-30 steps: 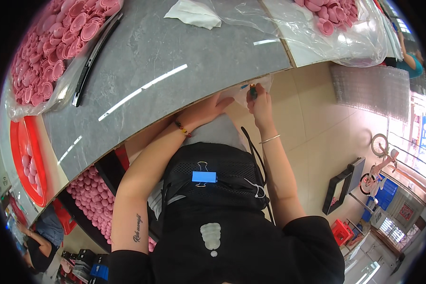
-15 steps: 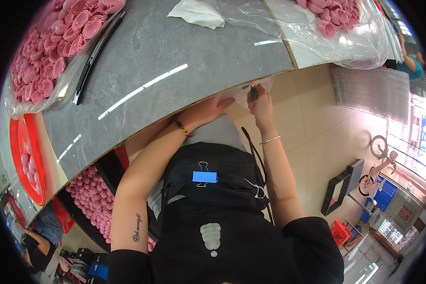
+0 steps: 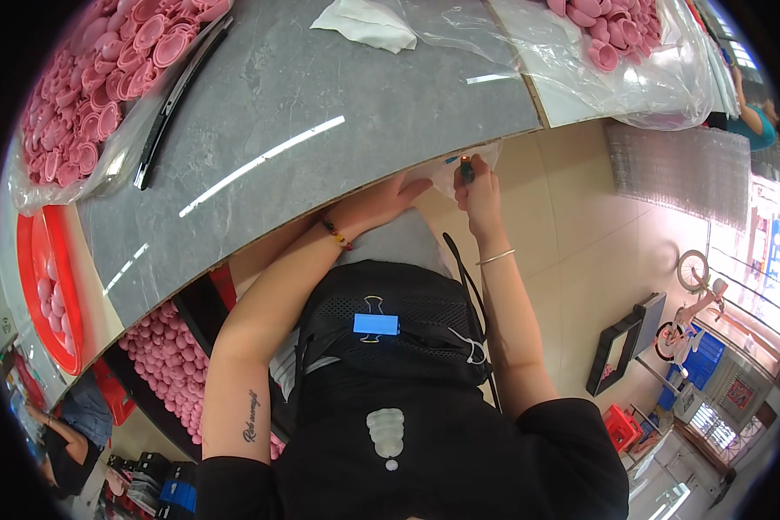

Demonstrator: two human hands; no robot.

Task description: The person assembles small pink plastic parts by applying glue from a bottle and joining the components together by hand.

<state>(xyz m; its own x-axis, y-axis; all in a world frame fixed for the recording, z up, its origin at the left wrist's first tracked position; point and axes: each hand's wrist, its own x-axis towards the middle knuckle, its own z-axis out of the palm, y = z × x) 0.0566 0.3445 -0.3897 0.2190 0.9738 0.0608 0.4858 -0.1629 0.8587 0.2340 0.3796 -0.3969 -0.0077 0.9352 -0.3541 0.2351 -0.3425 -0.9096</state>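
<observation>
My right hand [image 3: 481, 195] is closed around a small green lighter [image 3: 467, 170] with a metal-coloured top, just below the front edge of the grey table [image 3: 260, 95]. Beside the lighter hangs clear plastic film [image 3: 442, 178], with a small blue bit near the table edge. To the left of it is my left hand [image 3: 388, 198], its thumb stretched out toward the film. The other fingers of that hand reach up under the table edge and are partly hidden.
Pink plastic parts [image 3: 104, 87] fill a clear bag at the left, with a black box cutter [image 3: 178, 108] alongside. More pink parts [image 3: 611, 35] lie at the back right. A white cloth [image 3: 364, 24], a red basin [image 3: 28, 286] and a bin of pink balls [image 3: 169, 355] also show.
Both hands stay almost in place, the lighter still in my right hand. The view has shifted very slightly.
</observation>
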